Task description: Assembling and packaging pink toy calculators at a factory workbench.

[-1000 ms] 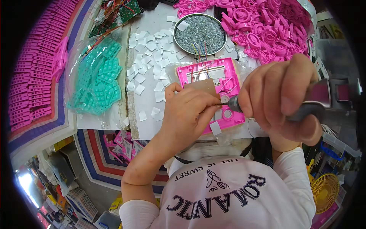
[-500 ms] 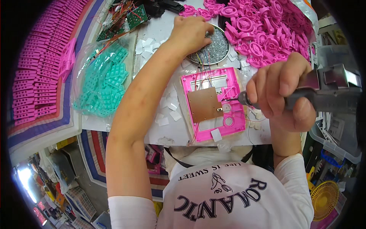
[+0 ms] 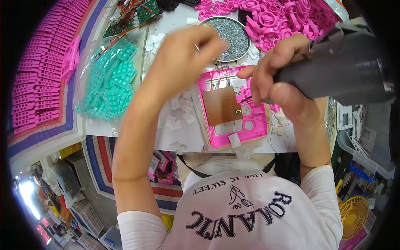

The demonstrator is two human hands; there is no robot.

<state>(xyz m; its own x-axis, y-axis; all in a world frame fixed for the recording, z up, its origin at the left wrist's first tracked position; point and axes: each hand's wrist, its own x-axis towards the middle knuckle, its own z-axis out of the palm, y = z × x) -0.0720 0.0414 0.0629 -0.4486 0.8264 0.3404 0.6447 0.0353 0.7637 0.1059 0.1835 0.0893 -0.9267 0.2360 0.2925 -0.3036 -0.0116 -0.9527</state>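
Pink plastic housing (image 3: 233,109) lies flat on the white worktop (image 3: 183,137), straight in front of the person, with a brown circuit board (image 3: 222,106) seated in its middle and thin red wires running off its edges. It has stayed where it was half a second ago.

Largest of the changes is the right hand (image 3: 283,83): it is wrapped firmly around a dark grey electric screwdriver (image 3: 333,71), which now sits higher and nearer the camera than before, its tip hidden behind the fingers, so whether it touches the housing cannot be told.

Next comes the left hand (image 3: 183,62). Half a second ago it was stretched out to the round metal dish of screws (image 3: 228,35) at the far side of the worktop; now it is on its way back toward the housing, blurred by motion. The fingers look bunched together, but the blur hides whether they pinch a screw, so its grip cannot be told. Judging by this, a fresh screw is probably being carried to the board.

Left of the arm, a clear bag of teal keypads (image 3: 109,83) rests beside small white paper squares (image 3: 181,106). A heap of pink plastic parts (image 3: 287,16) fills the far edge.
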